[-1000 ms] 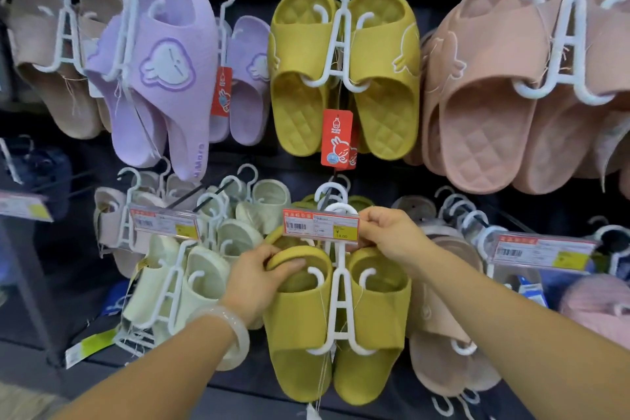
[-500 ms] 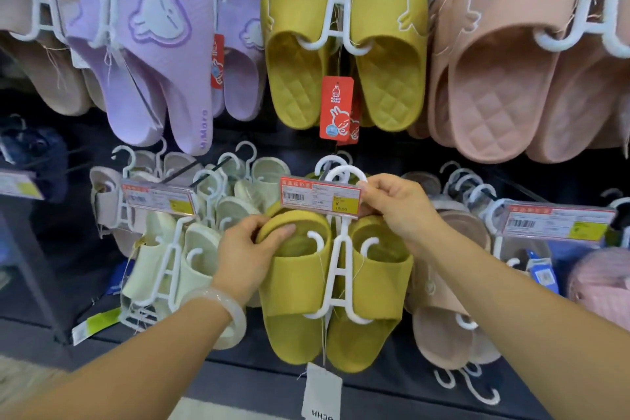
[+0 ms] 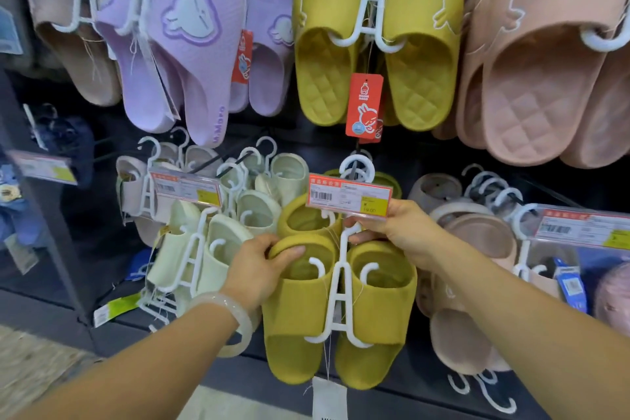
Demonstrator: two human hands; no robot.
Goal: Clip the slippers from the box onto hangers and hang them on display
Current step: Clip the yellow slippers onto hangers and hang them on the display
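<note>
Since the earlier frame the view has tipped downward, so the upper row of slippers sits higher in the picture, while both hands keep their places on the yellow slipper pair (image 3: 337, 310).

That pair hangs toes-down on a white hanger (image 3: 339, 293), directly below the price tag (image 3: 349, 196) on the lower row of the display. The left hand (image 3: 257, 271) grips the top edge of the pair's left slipper, thumb curled over the rim and fingers wrapped behind it; a pale bangle (image 3: 228, 324) circles that wrist. The right hand (image 3: 399, 230) is just under the price tag, fingers pinched around the hanger's upper stem, knuckles touching the tag's lower edge. A second yellow slipper (image 3: 306, 218) shows just behind the held pair, also below the tag.

Left of the price tag hang pale green slippers (image 3: 218, 249) on white hangers; right of it, dusty pink ones (image 3: 477, 239). Above the tag hangs another yellow pair (image 3: 375, 41) with a red label (image 3: 364, 106), lilac slippers (image 3: 184, 41) to its left, large pink slippers (image 3: 542, 78) to its right. A white paper tag (image 3: 329, 399) dangles below the held pair.
</note>
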